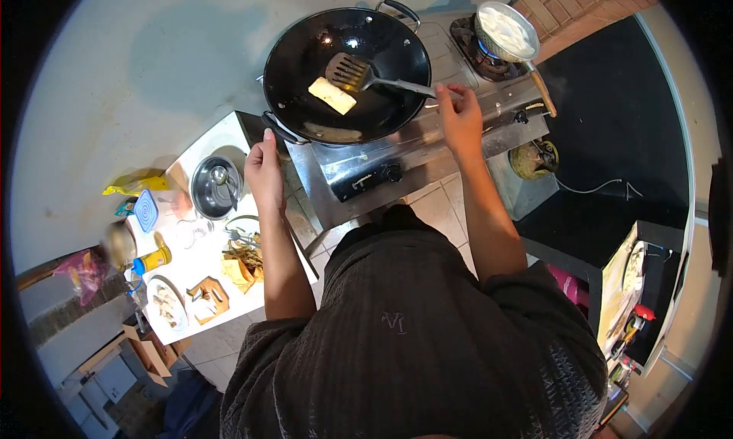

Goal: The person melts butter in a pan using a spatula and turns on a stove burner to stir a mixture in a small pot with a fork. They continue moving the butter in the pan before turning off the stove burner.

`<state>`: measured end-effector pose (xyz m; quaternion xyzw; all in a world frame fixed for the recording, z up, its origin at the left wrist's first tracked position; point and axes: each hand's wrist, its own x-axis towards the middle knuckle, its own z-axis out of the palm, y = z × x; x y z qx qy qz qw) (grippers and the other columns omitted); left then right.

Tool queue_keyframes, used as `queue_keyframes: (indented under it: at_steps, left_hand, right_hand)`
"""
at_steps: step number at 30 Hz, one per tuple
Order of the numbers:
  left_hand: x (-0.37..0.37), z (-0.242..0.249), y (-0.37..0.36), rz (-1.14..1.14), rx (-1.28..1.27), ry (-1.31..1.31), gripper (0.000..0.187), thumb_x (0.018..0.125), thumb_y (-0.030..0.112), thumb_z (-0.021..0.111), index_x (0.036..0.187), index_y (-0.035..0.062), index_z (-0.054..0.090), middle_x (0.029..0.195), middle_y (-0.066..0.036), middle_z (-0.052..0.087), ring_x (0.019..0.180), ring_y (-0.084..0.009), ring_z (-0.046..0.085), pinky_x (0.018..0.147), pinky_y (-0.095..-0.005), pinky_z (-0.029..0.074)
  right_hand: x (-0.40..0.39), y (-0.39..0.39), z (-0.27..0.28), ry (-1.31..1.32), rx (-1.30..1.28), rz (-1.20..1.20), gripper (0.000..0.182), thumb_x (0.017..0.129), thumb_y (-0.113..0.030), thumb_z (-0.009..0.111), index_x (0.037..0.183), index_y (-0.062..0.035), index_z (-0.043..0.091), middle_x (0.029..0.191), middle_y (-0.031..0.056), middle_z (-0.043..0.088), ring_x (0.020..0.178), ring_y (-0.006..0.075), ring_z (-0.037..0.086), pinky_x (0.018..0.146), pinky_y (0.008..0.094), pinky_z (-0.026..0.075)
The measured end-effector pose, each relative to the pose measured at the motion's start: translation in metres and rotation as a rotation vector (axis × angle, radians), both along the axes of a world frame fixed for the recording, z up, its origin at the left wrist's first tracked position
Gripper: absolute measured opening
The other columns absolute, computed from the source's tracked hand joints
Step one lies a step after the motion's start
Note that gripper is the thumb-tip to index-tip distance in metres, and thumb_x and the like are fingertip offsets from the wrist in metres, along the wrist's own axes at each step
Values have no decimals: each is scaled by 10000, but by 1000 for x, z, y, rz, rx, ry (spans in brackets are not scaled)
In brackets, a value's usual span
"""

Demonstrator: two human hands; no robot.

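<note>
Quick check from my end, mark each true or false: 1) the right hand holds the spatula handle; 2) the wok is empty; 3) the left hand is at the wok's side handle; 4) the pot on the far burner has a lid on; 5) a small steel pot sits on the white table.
1) True: the right hand grips the spatula handle.
2) False: the wok holds a pale yellow block.
3) True: the left hand is at the wok's near side handle.
4) False: the far pot is uncovered, white contents showing.
5) True: the steel pot sits on the white table.
</note>
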<state>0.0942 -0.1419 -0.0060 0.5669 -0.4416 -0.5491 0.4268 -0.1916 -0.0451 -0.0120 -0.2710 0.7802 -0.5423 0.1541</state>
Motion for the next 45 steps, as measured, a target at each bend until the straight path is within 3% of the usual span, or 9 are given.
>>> queue_keyframes:
  at_steps: [9,13,20,21,24,28,30,33,45]
  left_hand:
    - [-26,25,9,178,-216,101,407,887,261,582,541,123,419,516,89,338,491,-15,251,453,-210,176]
    - [-50,34,23,184,-306,133,405,889,226,579,538,123,406,514,90,337,480,-16,236,449,-208,161]
    - [-130,40,77,228,-301,240,387,881,200,594,546,130,414,500,85,318,455,-13,217,435,-207,133]
    - [-144,41,86,237,-307,179,383,886,198,586,548,133,416,498,82,311,455,-18,211,434,-212,134]
    - [-172,35,105,196,-310,179,388,887,202,585,547,132,410,501,84,309,460,-18,207,436,-213,133]
    - [-199,22,127,215,-259,137,385,885,229,588,551,120,429,496,82,320,470,-18,224,441,-212,136]
    - [-208,22,136,224,-249,104,389,886,243,585,552,118,431,496,82,327,472,-17,230,442,-212,144]
    - [-212,25,143,238,-249,40,391,890,262,578,556,114,440,497,82,338,477,-18,239,444,-214,159]
    - [-218,18,137,241,-263,-3,403,897,264,565,554,110,422,523,88,342,502,-17,231,457,-218,164]
  right_hand:
    - [-62,59,-17,-24,73,-155,450,853,-399,566,893,47,603,741,131,636,666,162,600,612,286,447]
    - [-112,88,-47,7,101,-207,432,854,-380,564,872,49,609,688,107,615,632,154,581,593,285,440]
    - [-213,133,-132,-329,105,-255,340,861,-337,561,813,-3,604,648,40,558,561,109,504,525,251,391]
    - [-223,137,-133,-380,124,-233,296,865,-335,560,843,-45,614,661,22,558,556,84,490,515,226,379]
    - [-244,140,-135,-593,-18,-106,358,865,-369,557,831,-14,586,658,20,562,543,115,498,505,247,376]
    - [-259,132,-134,-568,129,-137,333,895,-374,510,840,-53,583,620,-22,519,505,81,447,458,217,338]
    - [-266,129,-140,-907,99,-34,321,917,-363,477,827,-74,585,593,-52,475,481,58,400,417,203,300]
    - [-271,123,-152,-1011,28,12,335,897,-432,489,842,-109,558,577,-77,431,483,57,378,441,207,283]
    - [-283,116,-155,-1433,-93,-39,251,920,-337,460,857,-98,509,529,-73,417,448,79,373,443,237,284]
